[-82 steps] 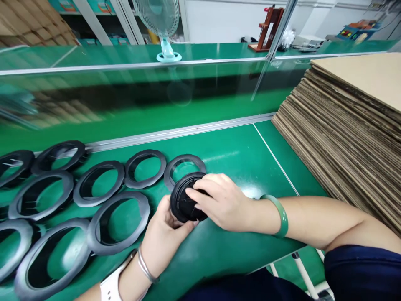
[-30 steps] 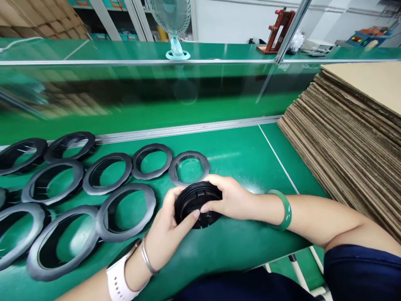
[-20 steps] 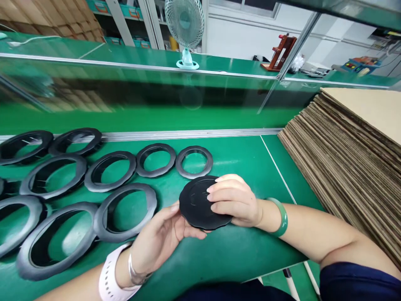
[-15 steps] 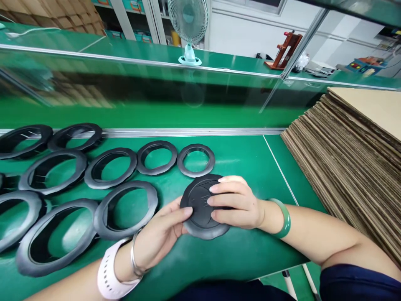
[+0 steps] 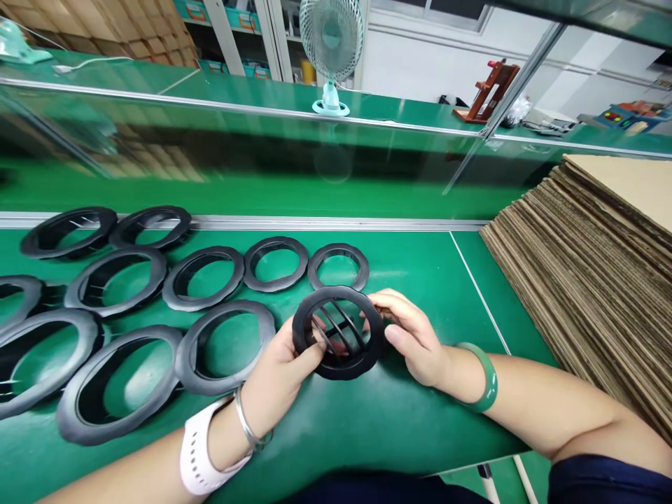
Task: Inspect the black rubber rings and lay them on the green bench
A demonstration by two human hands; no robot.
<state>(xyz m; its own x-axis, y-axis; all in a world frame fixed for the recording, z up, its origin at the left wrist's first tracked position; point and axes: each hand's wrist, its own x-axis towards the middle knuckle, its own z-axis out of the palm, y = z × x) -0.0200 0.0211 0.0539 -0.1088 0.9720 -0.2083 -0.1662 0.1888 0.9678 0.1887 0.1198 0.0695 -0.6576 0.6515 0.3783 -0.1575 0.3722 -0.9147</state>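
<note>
Both hands hold one round black plastic vent [image 5: 339, 330] just above the green table [image 5: 414, 280]. Slanted slats cross its opening and face up toward me. My left hand [image 5: 278, 374] grips its left rim, thumb on the ring. Fingers of my right hand [image 5: 412, 336] pinch the right rim. A white watch and a metal bangle sit on my left wrist, a green bangle on my right. Several black rings lie in rows to the left, the nearest small ring [image 5: 339, 266] just behind the vent.
A tall stack of flat cardboard sheets [image 5: 593, 259] fills the right side of the table. A metal rail [image 5: 241, 222] and a glass-fronted green shelf run along the back. A small fan [image 5: 330, 42] stands on the far bench.
The black part showed a closed, flat face half a second ago; now its slatted open face is up. My right hand has slid from on top of it to its right rim.
</note>
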